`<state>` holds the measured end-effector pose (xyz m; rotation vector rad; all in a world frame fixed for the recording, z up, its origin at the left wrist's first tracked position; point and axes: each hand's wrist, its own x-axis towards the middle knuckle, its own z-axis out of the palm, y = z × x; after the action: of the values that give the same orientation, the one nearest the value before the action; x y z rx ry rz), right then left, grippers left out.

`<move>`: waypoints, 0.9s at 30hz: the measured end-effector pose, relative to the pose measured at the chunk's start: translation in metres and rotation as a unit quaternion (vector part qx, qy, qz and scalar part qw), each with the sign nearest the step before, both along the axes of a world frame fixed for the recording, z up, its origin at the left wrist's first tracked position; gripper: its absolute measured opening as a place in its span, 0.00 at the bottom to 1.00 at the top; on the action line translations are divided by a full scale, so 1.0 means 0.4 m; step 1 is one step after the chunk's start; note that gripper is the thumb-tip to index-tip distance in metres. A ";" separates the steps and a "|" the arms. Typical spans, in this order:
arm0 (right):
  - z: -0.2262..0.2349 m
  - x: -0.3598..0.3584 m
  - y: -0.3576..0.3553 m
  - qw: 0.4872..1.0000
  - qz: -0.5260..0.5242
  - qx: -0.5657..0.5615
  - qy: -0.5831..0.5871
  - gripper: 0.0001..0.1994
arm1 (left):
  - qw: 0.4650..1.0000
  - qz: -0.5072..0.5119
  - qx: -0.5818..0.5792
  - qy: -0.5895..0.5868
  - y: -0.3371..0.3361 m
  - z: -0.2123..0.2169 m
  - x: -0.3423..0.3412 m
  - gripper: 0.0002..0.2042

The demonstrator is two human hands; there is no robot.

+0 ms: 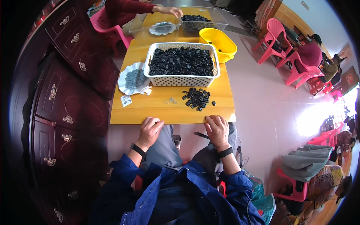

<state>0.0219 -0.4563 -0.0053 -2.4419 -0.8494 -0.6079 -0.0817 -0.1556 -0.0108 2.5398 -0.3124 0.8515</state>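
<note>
My left hand rests at the near edge of the wooden table, its fingers curled in with nothing showing in them. My right hand lies at the same edge farther right, fingers bent and closed, also with nothing visible in them. Beyond it is a loose pile of small black oval parts. Left of the pile lie a few tiny clear or metallic pieces. A white perforated basket full of similar black parts stands behind. A scalloped white plate holds many small grey pieces.
A yellow tub stands right of the basket. Across the table, another person's hand is by clear bins. A small white label lies near the plate. Dark drawers line the left; pink chairs and seated people are right.
</note>
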 end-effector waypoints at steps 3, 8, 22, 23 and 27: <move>0.002 0.001 0.003 1.000 0.004 0.017 -0.018 0.14 | 1.000 0.007 0.012 -0.018 -0.002 0.003 -0.001 0.12; 0.003 0.007 -0.010 0.999 0.035 0.025 -0.016 0.08 | 0.999 0.013 -0.024 -0.023 -0.030 0.031 0.005 0.09; -0.012 -0.098 0.013 0.482 0.160 0.652 0.563 0.04 | 0.796 -0.124 -0.550 0.220 -0.256 0.119 0.068 0.03; -0.014 -0.106 0.021 0.455 0.179 0.661 0.569 0.04 | 0.779 -0.128 -0.572 0.221 -0.276 0.121 0.074 0.03; -0.022 -0.118 0.033 0.404 0.196 0.670 0.591 0.03 | 0.785 -0.132 -0.565 0.218 -0.331 0.093 0.082 0.02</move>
<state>-0.0252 -0.4433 -0.0143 -0.5550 -0.0198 0.5690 -0.0490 -0.2879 0.0265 1.4139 0.0251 0.1660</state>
